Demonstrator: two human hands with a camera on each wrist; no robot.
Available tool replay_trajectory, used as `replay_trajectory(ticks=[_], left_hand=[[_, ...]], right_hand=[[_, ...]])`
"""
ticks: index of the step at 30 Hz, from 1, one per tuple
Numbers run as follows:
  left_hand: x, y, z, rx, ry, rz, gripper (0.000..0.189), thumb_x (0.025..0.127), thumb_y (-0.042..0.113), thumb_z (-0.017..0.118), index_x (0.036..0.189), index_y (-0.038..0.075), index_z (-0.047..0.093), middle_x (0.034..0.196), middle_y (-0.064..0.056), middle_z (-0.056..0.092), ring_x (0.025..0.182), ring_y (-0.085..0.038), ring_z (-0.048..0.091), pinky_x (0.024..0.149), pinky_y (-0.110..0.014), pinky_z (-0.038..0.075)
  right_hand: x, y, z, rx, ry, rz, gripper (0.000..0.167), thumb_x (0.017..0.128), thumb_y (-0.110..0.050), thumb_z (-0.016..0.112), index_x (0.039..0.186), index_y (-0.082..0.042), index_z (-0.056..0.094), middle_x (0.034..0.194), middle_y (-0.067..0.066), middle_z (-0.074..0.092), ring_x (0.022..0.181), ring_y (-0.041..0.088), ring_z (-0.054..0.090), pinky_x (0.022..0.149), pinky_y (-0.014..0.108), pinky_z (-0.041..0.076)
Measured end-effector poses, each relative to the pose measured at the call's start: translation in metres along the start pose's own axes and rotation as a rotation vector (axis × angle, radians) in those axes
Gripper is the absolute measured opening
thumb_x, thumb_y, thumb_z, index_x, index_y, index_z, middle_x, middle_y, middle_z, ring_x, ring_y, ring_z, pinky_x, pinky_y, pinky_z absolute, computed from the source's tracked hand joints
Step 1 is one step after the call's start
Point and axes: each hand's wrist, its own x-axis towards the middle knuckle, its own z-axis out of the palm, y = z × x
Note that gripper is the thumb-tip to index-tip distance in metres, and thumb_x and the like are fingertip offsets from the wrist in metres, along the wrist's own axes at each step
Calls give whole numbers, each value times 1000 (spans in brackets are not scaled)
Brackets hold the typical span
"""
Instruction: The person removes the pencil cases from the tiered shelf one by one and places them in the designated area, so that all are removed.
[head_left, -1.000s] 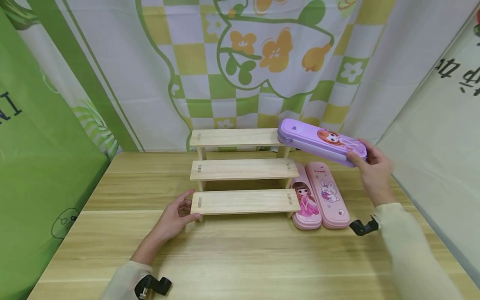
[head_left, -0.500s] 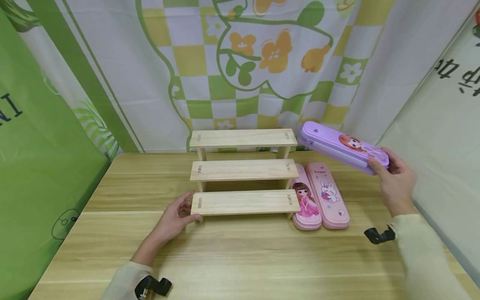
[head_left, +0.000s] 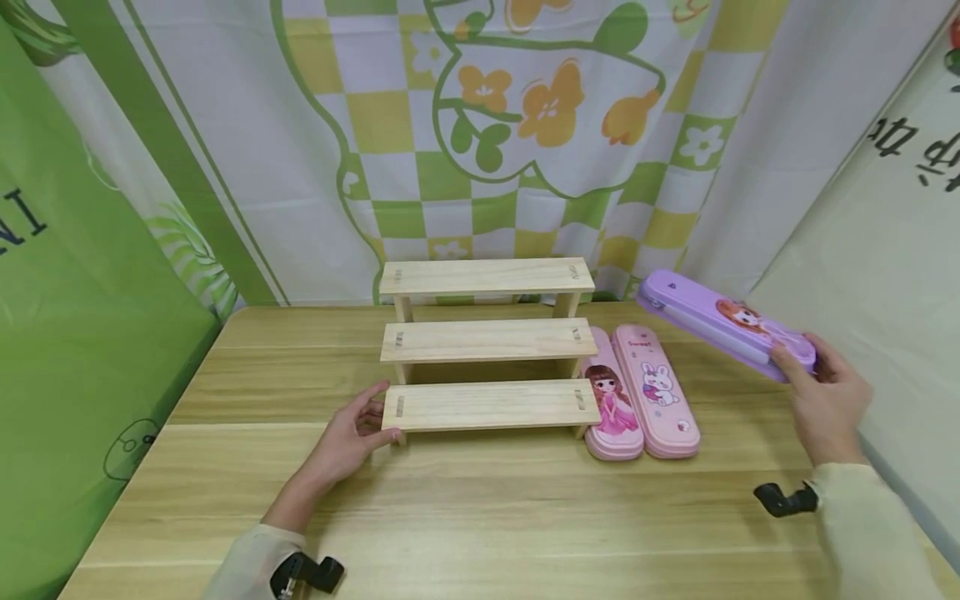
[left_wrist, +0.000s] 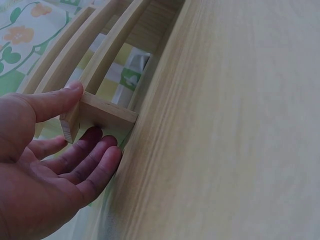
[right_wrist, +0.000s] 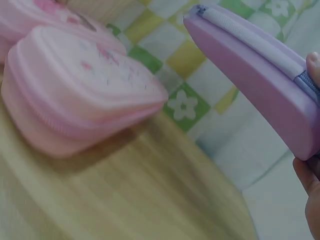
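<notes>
In the head view my right hand [head_left: 832,404] grips one end of a purple zippered pencil case [head_left: 723,321] with a red-haired doll printed on its lid. The case hangs tilted above the table, right of two pink pencil cases. My left hand [head_left: 348,433] holds the left end of the lowest step of a three-tier wooden display stand [head_left: 487,406]. In the left wrist view its thumb [left_wrist: 55,102] lies on the stand's corner, the fingers curled by the leg. Beside the stand lie a pink pencil case with a doll [head_left: 615,408] and one with a rabbit [head_left: 655,392].
The wooden table [head_left: 480,508] ends at a patterned curtain [head_left: 480,167] behind the stand. A green cloth [head_left: 97,333] hangs on the left, and a pale cloth [head_left: 877,292] on the right. The doll case touches the stand's right side.
My right hand has carried the purple pencil case away from the stand's top step, rightward and lower. My left hand and the stand have stayed put.
</notes>
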Motion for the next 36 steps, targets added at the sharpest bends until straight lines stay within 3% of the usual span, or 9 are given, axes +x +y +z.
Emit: replay_trajectory(ticks=[5, 9, 17, 23, 28, 31, 34, 36], left_hand=[[0, -1, 0, -1, 1, 4, 79, 89, 9, 76, 155, 2, 34, 119, -18, 64, 105, -24, 61, 95, -39, 52], [0, -1, 1, -5, -1, 6, 79, 89, 8, 77, 155, 2, 34, 118, -18, 64, 104, -23, 61, 95, -38, 52], [0, -2, 1, -7, 5, 2, 80, 88, 6, 77, 155, 2, 34, 118, -18, 65, 103, -22, 61, 93, -34, 52], [0, -2, 1, -3, 3, 3, 80, 88, 6, 77, 155, 1, 34, 118, -18, 65, 103, -23, 61, 92, -35, 52], [-1, -3, 1, -7, -1, 9, 79, 89, 8, 76, 155, 1, 33, 119, -18, 65, 105, -24, 61, 93, -38, 53], [-1, -4, 0, -4, -2, 11, 79, 89, 9, 77, 155, 2, 34, 119, -18, 65, 105, -24, 62, 94, -38, 53], [0, -3, 0, 6, -3, 14, 79, 89, 9, 77, 155, 2, 34, 119, -19, 65, 105, -24, 62, 94, -38, 53], [0, -2, 0, 6, 2, 11, 79, 89, 9, 77, 155, 2, 34, 118, -19, 65, 105, -25, 62, 94, -37, 53]], right_hand=[[2, 14, -15, -32, 35, 61, 63, 79, -11, 86, 138, -6, 62, 90, -20, 67, 88, -4, 60, 68, 1, 47], [1, 25, -25, -124, 54, 98, 67, 81, -17, 86, 141, -8, 59, 96, -22, 65, 94, -5, 58, 71, 0, 45], [-7, 46, -39, -356, 30, 200, 75, 85, -38, 81, 150, -19, 49, 142, -14, 55, 120, -5, 50, 86, -3, 38], [-13, 56, -38, -334, 23, 268, 84, 83, -43, 82, 154, -23, 42, 159, -5, 42, 134, -4, 41, 106, 2, 31], [-16, 61, -35, -350, 45, 259, 82, 82, -42, 83, 152, -22, 46, 149, -10, 51, 131, -2, 44, 98, -1, 33], [-20, 62, -35, -346, 53, 242, 83, 80, -39, 86, 151, -17, 48, 125, -16, 61, 119, -1, 51, 86, -1, 37], [-23, 64, -34, -328, 63, 226, 84, 78, -34, 88, 150, -13, 49, 98, -25, 56, 99, -7, 53, 76, -1, 39], [-24, 65, -35, -353, 56, 202, 85, 78, -34, 88, 150, -10, 49, 92, -27, 54, 91, -10, 52, 73, -1, 39]])
